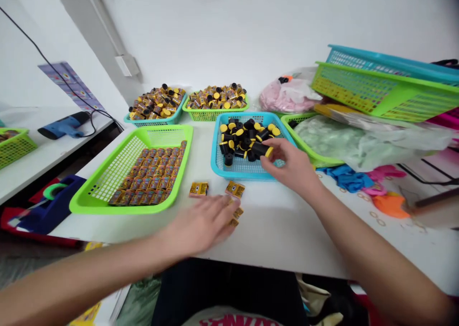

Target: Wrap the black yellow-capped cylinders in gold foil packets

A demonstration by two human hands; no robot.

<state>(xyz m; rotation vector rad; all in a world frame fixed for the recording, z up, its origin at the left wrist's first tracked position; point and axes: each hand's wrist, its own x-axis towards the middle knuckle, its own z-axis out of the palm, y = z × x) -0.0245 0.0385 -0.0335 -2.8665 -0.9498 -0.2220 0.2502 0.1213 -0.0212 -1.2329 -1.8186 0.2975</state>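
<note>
My right hand (289, 166) pinches a black cylinder with a yellow end cap (261, 149) at the right side of a blue basket (247, 174). Several like it, black with yellow ends (242, 137), lie loose in that basket. Over the white table, my left hand (206, 223) is palm down with its fingers stretched out, slightly blurred. Its fingertips are at small yellow printed pieces (237, 213), partly covered by the hand. Just beyond the fingers lie two more stacks of printed labels, one on the left (199, 189) and one on the right (234, 189).
A green basket (81, 204) at left holds rows of wrapped cylinders (150, 175). Behind stand two full baskets, one blue (175, 119) and one green (215, 114). Stacked baskets (387, 92) and plastic bags (351, 137) crowd the right. A blue heat gun (64, 125) lies far left.
</note>
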